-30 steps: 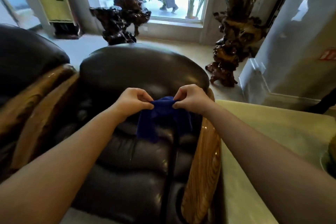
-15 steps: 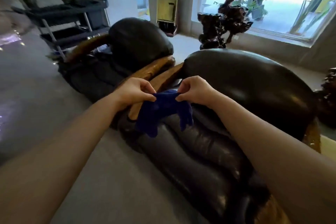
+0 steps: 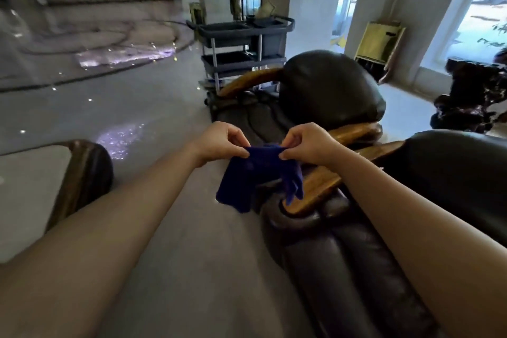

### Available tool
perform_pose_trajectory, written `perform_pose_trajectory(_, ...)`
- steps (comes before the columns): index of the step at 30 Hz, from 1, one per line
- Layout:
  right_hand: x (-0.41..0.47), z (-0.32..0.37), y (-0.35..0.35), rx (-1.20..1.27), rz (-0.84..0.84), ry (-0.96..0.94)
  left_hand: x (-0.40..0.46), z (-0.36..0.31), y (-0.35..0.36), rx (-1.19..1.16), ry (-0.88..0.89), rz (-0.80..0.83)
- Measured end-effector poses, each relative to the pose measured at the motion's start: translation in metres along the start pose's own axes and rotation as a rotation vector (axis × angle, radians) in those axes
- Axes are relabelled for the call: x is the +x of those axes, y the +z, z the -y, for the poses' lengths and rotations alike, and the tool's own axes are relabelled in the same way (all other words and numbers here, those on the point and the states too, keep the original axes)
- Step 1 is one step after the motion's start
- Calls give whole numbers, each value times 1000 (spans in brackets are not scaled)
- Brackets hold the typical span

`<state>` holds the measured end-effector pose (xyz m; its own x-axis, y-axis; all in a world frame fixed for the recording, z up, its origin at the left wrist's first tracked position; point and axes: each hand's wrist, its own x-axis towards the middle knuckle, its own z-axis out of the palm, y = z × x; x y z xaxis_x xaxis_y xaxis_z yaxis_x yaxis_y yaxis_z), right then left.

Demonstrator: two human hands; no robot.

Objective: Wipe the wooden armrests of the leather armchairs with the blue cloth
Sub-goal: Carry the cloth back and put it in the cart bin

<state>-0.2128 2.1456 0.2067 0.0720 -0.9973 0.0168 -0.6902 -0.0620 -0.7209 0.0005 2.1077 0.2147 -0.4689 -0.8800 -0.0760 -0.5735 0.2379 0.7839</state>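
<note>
Both the left hand [image 3: 222, 140] and the right hand [image 3: 307, 143] pinch the top edge of the blue cloth [image 3: 255, 175], which hangs in the air just above the near wooden armrest [image 3: 315, 184] — not yet touching it. So light a pinch could let a corner slip — the bunched right side might then drag across the leather armchair [image 3: 452, 173] instead of the wood.

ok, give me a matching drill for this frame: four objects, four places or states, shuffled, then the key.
Things:
1. blue cloth
2. wooden armrest
3. grey cart
4. far armchair

Places or states:
A. behind the far armchair
B. pinched at its top edge by both hands
C. just below and behind the hanging cloth
D. beyond the two adjoining armrests

Pairs: 1-B, 2-C, 3-A, 4-D
</note>
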Motion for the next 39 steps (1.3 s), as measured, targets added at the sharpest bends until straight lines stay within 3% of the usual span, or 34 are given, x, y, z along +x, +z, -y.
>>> perform_pose_trajectory(9,171,18,-1,-19,153,-145,95,36,-80,-23,-111,-174)
perform_pose_trajectory(17,307,48,50,-59,271,-247,157,108,-157,-41,-202,-283)
perform_pose_trajectory(31,568,144,144,-47,263,-220,310,245,-375,-51,-215,-196)
perform_pose_trajectory(39,725,158,173,-53,285,-208,432,322,-458,-137,-219,-187)
